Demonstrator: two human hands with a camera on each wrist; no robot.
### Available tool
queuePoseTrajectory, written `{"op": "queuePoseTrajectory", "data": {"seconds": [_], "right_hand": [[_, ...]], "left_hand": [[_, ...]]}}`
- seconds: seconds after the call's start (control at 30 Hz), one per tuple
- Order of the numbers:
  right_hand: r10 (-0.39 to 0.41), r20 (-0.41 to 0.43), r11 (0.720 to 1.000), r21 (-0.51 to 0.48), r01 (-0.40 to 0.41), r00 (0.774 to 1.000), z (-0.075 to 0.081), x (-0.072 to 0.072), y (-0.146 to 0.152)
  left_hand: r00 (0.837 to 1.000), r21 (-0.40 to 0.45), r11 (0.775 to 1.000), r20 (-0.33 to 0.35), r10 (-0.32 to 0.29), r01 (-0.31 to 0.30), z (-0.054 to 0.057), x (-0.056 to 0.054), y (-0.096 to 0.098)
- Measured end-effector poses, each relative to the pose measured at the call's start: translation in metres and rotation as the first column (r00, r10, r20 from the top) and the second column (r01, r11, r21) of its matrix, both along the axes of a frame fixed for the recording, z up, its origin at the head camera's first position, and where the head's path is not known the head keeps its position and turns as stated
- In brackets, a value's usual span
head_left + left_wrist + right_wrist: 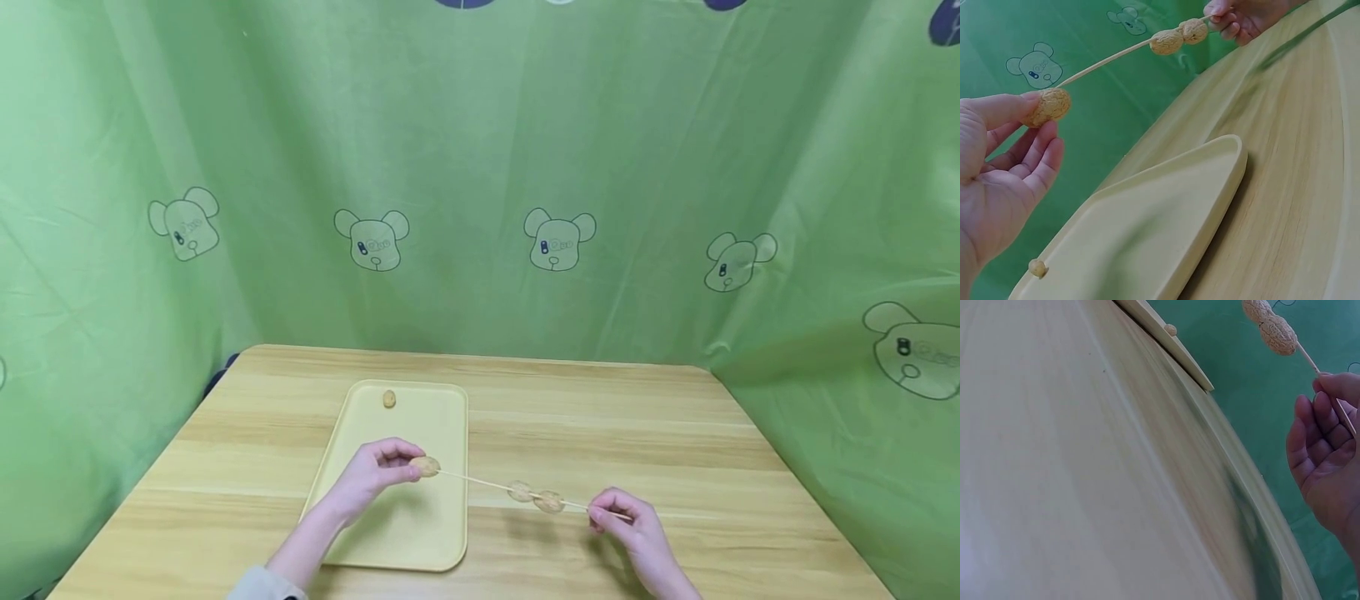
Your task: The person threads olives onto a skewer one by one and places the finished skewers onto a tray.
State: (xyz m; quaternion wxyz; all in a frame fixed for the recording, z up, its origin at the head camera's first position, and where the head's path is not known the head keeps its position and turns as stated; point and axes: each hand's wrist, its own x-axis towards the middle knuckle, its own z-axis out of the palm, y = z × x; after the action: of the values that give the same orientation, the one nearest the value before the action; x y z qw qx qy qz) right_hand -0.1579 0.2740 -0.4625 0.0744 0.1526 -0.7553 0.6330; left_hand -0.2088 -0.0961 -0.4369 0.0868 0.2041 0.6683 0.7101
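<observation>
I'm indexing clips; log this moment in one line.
left hand: pinches ball at skewer tip; right hand: pinches skewer; threaded: two balls; tray: one ball

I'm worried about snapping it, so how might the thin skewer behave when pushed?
The skewer seems fairly stiff: it runs nearly straight while bearing brown pieces. Being thin, it's probably light, though it might snap if bent hard.

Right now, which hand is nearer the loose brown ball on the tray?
Left. The left hand is over the tray, on the near side of the loose ball; the right hand is farther away, over the table to the tray's right.
</observation>
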Motion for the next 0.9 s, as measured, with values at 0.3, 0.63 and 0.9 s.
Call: {"op": "queuePoseTrajectory", "data": {"seconds": [0.3,0.63,0.9], "right_hand": [[-0.008,-0.019,1.000,-0.006,0.008,1.000,-0.0006,0.0016,0.0014],[0.037,-0.094,0.992,-0.116,-0.048,0.995,-0.0033,0.0006,0.0046],[0.076,-0.107,0.990,-0.108,-0.087,0.991,-0.0029,-0.0002,0.0033]], "left_hand": [[1.000,-0.005,1.000,-0.003,-0.006,0.006,-0.0015,0.0010,0.0017],[1.000,0.000,1.000,0.015,0.008,-0.008,-0.0048,0.0005,-0.0018],[0.999,0.036,0.999,0.034,0.017,-0.018,-0.0045,-0.0004,0.0018]]}}
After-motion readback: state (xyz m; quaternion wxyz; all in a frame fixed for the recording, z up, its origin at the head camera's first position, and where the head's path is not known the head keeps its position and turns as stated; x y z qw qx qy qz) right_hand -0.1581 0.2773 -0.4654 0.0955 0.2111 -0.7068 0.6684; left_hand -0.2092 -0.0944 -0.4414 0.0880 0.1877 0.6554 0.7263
